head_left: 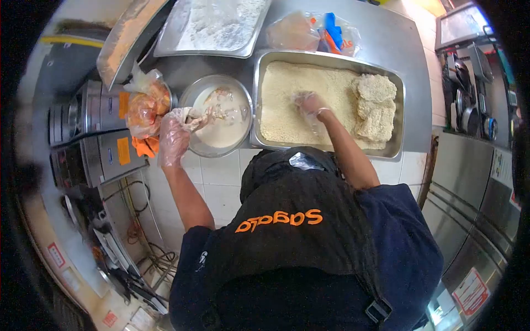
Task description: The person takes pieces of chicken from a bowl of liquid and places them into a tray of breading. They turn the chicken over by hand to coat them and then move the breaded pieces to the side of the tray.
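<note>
My left hand (174, 135), in a clear plastic glove, grips a wet, pale piece of raw meat (197, 119) above the left side of a round bowl (249, 108). The bowl holds a milky liquid (221, 132), with more meat (223, 99) showing at its surface. Also gloved, my right hand (310, 103) reaches into the metal tray of breadcrumbs (337, 83); its fingers are down at the crumbs and blurred. Crumb-coated pieces (375, 107) lie stacked at that tray's right end.
Behind the bowl stands a tray of white flour (215, 27). Plastic bags (312, 34) lie behind the crumb tray. A filled clear bag (148, 107) and an orange cloth (146, 145) sit left of my left hand. Metal containers (91, 113) stand farther left.
</note>
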### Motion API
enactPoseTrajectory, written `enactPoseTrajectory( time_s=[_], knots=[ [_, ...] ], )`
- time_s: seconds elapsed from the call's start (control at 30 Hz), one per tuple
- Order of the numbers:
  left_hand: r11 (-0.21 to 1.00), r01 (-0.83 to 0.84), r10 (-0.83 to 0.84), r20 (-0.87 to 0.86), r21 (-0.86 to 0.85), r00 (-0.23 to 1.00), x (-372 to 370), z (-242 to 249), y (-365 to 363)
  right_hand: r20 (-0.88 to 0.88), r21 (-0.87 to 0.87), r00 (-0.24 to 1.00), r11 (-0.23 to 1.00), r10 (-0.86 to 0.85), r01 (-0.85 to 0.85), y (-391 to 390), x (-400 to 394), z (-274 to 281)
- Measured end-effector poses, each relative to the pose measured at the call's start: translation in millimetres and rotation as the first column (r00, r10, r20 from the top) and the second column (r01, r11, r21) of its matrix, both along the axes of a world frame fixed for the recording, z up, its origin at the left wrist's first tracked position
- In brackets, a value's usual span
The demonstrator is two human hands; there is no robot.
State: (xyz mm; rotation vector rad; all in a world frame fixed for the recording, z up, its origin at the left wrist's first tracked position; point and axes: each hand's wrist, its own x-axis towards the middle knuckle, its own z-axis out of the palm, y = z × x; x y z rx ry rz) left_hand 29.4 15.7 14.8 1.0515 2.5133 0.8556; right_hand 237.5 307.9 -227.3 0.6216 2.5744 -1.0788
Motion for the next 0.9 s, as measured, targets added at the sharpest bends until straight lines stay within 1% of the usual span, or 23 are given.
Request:
enactPoseTrajectory(
  time_s=[0.07,0.1,0.13,0.17,0.2,0.23,0.27,0.3,0.33,0.4,0.43,0.47,0.5,0.53,0.6,0.63,0.67,0.7,0.73,0.77,0.83,0.87,0.9],
  knots=[
    [0.997,0.047,-0.043,0.058,-0.066,0.997,10,21,16,0.04,-0.113,0.933,0.926,-0.358,0.36,19,22,25],
    [0.996,0.084,-0.087,0.136,0.028,0.987,14,23,25,0.043,-0.109,0.926,0.92,-0.374,0.377,30,35,21],
    [0.995,0.098,-0.102,0.139,0.03,0.985,14,21,32,0.002,-0.15,0.905,0.894,-0.426,0.421,42,47,17],
    [0.982,0.183,-0.184,-0.011,-0.042,0.983,13,18,39,-0.039,-0.197,0.879,0.866,-0.475,0.459,48,54,14],
    [0.959,0.253,-0.271,-0.156,-0.124,0.95,15,18,46,-0.04,-0.199,0.874,0.861,-0.485,0.468,46,58,31],
    [0.962,0.238,-0.272,-0.469,-0.131,0.84,27,17,49,-0.039,-0.185,0.863,0.853,-0.503,0.489,48,65,50],
    [0.959,0.25,-0.282,-0.469,-0.131,0.837,40,26,68,-0.038,-0.169,0.852,0.844,-0.522,0.509,47,71,65],
    [0.928,0.363,-0.373,-0.278,-0.088,0.885,52,43,95,-0.057,-0.26,0.817,0.799,-0.574,0.543,54,75,32],
    [0.887,0.462,-0.462,-0.079,-0.023,0.883,59,51,117,-0.058,-0.259,0.81,0.792,-0.584,0.553,55,76,23],
    [0.798,0.602,-0.599,-0.06,0.034,0.798,51,3,147,-0.012,-0.397,0.743,0.685,-0.669,0.61,55,77,18],
    [0.792,0.609,-0.607,-0.061,0.035,0.792,57,-14,156,-0.013,-0.397,0.737,0.68,-0.676,0.617,54,77,21],
    [0.835,0.523,-0.55,0.229,0.17,0.803,66,-30,165,-0.013,-0.434,0.732,0.663,-0.682,0.61,52,77,28],
    [0.879,0.396,-0.477,0.504,0.266,0.72,72,-47,167,-0.014,-0.47,0.727,0.646,-0.686,0.601,50,76,34],
    [0.875,0.405,-0.484,0.503,0.266,0.716,72,-78,159,-0.016,-0.47,0.721,0.641,-0.693,0.607,49,74,39],
    [0.927,0.248,-0.37,0.57,0.283,0.734,84,-87,150,-0.061,-0.234,0.804,0.792,-0.591,0.565,44,72,50],
    [0.84,0.543,-0.519,0.323,0.02,0.791,79,-89,147,-0.058,-0.233,0.801,0.788,-0.596,0.569,42,70,55],
    [0.839,0.544,-0.52,0.327,0.021,0.789,82,-74,141,-0.082,-0.052,0.824,0.828,-0.561,0.558,40,65,69],
    [0.894,0.437,-0.438,0.402,0.1,0.804,84,-64,132,-0.097,0.13,0.85,0.84,-0.518,0.527,38,63,75],
    [0.935,0.312,-0.353,0.481,0.167,0.803,84,-54,124,-0.092,0.129,0.853,0.844,-0.513,0.521,39,61,70],
    [0.929,0.34,-0.37,0.327,0.147,0.869,80,-43,118,-0.13,0.189,0.85,0.829,-0.511,0.527,42,57,60],
    [0.95,0.247,-0.284,0.203,0.19,0.937,75,-13,104,-0.166,0.252,0.854,0.816,-0.493,0.52,49,54,35],
    [0.976,0.214,-0.212,-0.039,0.03,0.976,58,-38,80,-0.112,0.33,0.874,0.812,-0.473,0.482,51,54,19],
    [0.983,0.138,-0.167,-0.288,-0.119,0.943,38,-62,55,-0.057,0.403,0.888,0.803,-0.456,0.438,53,55,12]
  ],
)
